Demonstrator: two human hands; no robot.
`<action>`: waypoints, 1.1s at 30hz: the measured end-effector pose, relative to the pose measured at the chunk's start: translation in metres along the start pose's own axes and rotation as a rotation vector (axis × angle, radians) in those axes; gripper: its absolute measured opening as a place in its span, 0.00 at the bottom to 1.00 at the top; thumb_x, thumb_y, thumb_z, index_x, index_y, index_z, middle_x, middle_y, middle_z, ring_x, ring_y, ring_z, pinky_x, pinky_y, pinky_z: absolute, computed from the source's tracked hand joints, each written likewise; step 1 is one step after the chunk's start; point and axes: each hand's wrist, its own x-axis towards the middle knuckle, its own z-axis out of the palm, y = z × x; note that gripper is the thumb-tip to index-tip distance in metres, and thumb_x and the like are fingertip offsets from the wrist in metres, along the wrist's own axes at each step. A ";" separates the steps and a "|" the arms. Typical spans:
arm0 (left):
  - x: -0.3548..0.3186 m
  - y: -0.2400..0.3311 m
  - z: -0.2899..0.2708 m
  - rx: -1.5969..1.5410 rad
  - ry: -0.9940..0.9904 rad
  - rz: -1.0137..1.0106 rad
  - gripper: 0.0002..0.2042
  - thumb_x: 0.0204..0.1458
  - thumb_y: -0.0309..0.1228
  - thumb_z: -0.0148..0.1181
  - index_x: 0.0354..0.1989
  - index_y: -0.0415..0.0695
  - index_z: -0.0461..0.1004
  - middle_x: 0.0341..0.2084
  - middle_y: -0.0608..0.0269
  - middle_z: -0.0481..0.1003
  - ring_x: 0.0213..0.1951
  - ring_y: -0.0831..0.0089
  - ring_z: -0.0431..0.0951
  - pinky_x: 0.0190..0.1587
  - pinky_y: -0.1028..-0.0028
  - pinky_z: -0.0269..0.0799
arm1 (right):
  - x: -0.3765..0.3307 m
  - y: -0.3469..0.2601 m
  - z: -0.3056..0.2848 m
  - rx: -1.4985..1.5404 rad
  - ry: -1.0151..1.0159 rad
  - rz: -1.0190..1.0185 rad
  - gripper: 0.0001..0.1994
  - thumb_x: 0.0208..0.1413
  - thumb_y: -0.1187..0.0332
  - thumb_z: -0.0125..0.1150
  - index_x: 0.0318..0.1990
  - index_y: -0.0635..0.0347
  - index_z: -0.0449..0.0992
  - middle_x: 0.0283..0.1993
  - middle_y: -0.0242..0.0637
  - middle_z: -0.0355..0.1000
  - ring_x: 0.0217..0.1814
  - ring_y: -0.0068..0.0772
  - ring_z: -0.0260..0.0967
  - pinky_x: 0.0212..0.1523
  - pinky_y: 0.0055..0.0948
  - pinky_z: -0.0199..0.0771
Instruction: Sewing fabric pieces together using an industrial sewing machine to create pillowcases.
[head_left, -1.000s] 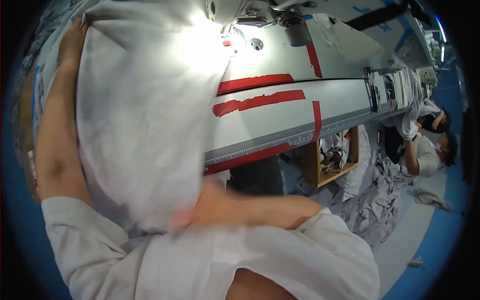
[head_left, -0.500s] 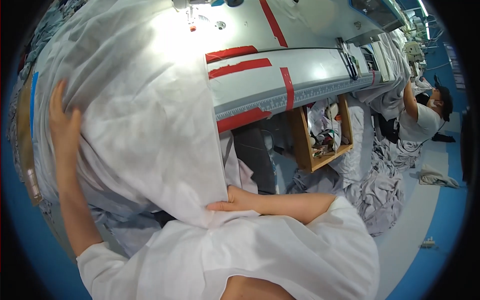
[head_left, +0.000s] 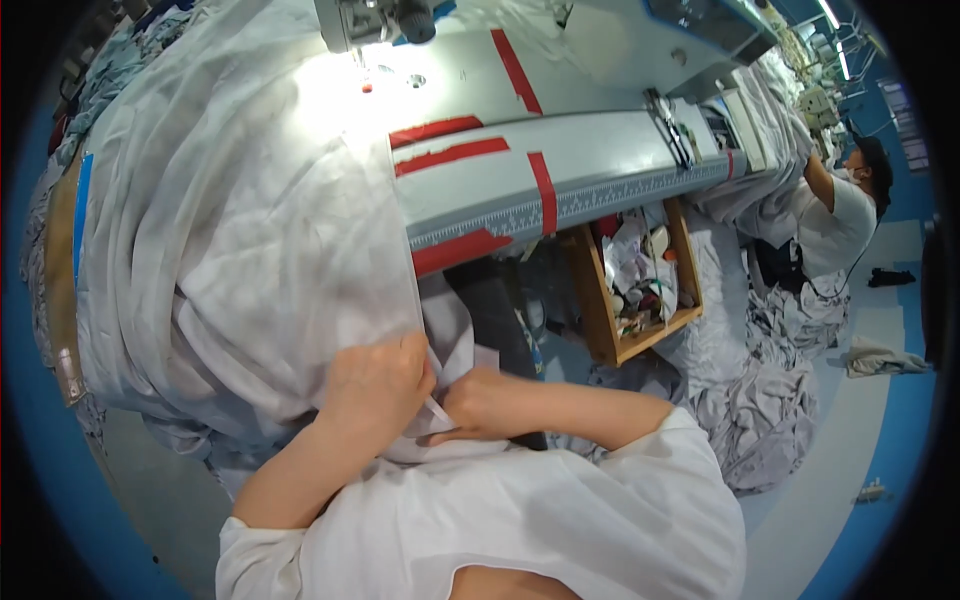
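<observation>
A large piece of white fabric [head_left: 270, 250] covers the left part of the sewing table and hangs over its front edge toward my lap. My left hand [head_left: 378, 385] is closed on the fabric's right edge, close to my body. Just right of it my right hand [head_left: 480, 402] grips the same edge, thumb toward the left, with a narrow strip of the cloth between the two hands. Beyond the hands, the sewing machine's head [head_left: 375, 25] stands over the lit cloth, its needle area at the fabric's far right side.
Red tape strips and a ruler mark the table [head_left: 600, 145]. Scissors-like tools [head_left: 668, 130] lie at its right. Below hangs an open wooden drawer [head_left: 600, 330] of scraps. Cloth heaps [head_left: 765, 410] cover the floor at right, near a co-worker [head_left: 840, 220] handling fabric.
My left hand has come from the far left of the fabric to its right edge beside my right hand and closed there. My right hand still holds the edge. The view has shifted slightly.
</observation>
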 end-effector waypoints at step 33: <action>0.083 -0.139 -0.119 0.059 0.382 -0.221 0.36 0.51 0.40 0.60 0.65 0.40 0.52 0.65 0.48 0.53 0.67 0.56 0.49 0.67 0.64 0.45 | 0.058 0.042 -0.094 -0.202 0.312 -0.438 0.07 0.50 0.77 0.56 0.36 0.64 0.78 0.43 0.40 0.75 0.50 0.36 0.73 0.52 0.34 0.75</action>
